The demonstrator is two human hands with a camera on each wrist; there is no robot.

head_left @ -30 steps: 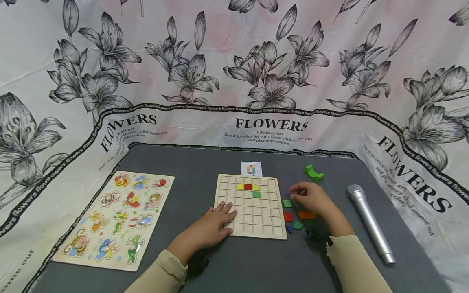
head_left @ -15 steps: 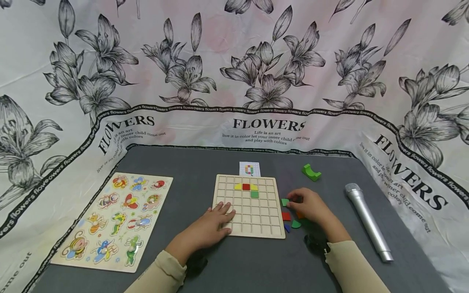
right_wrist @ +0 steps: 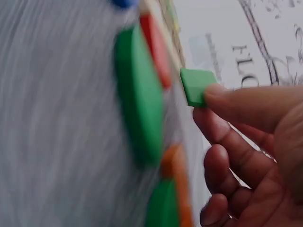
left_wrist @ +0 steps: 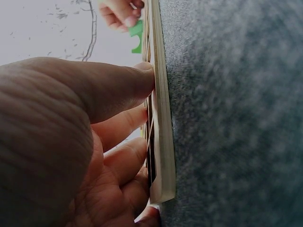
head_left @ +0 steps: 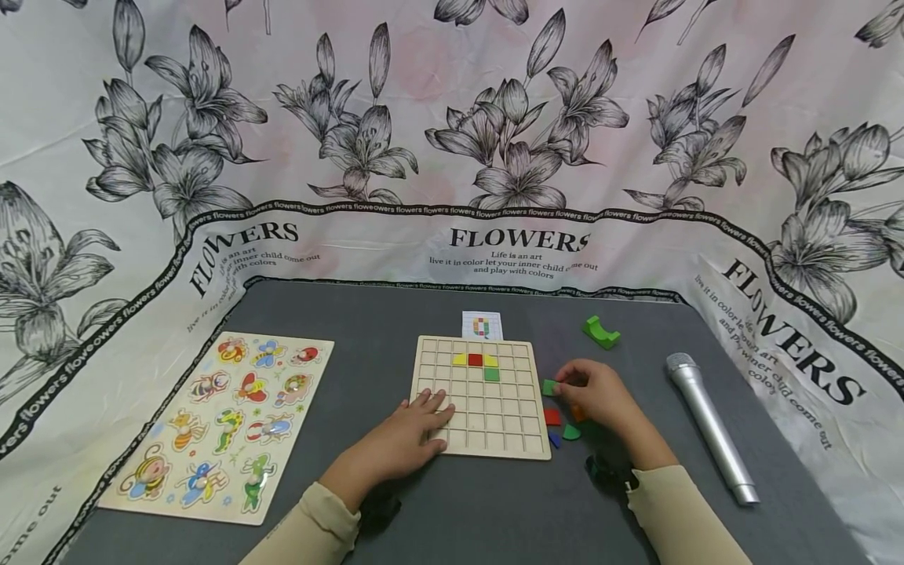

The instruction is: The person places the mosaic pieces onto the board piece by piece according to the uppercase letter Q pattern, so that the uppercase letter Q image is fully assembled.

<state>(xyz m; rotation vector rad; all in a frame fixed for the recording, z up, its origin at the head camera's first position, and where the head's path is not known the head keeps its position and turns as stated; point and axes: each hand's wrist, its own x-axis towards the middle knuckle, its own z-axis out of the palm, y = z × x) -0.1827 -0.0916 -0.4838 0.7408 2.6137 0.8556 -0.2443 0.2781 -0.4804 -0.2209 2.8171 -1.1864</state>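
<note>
Between thumb and fingers my right hand [head_left: 592,394] pinches a green square tile [right_wrist: 195,87], lifted beside the right edge of a wooden grid board [head_left: 501,428]. On that board lie a red square [head_left: 475,360], yellow pieces [head_left: 460,359] on either side of it, and a green square [head_left: 491,375] below. My left hand [head_left: 400,441] rests on the board's left edge with its fingers spread and straight. Under and beside my right hand are a red piece [head_left: 552,417], a blue piece [head_left: 554,440], a green rounded piece [head_left: 571,432] and a partly hidden orange piece [head_left: 579,413].
A small pattern card [head_left: 482,325] lies behind the board. To the right are a green arch block [head_left: 601,333] and a silver microphone [head_left: 712,428]. An insect puzzle board [head_left: 219,428] lies on the left, and a flowered cloth [head_left: 395,157] borders the grey table.
My right hand has come down from above the pieces and taken hold of the green square tile, now raised slightly. The left hand has stayed on the board.
</note>
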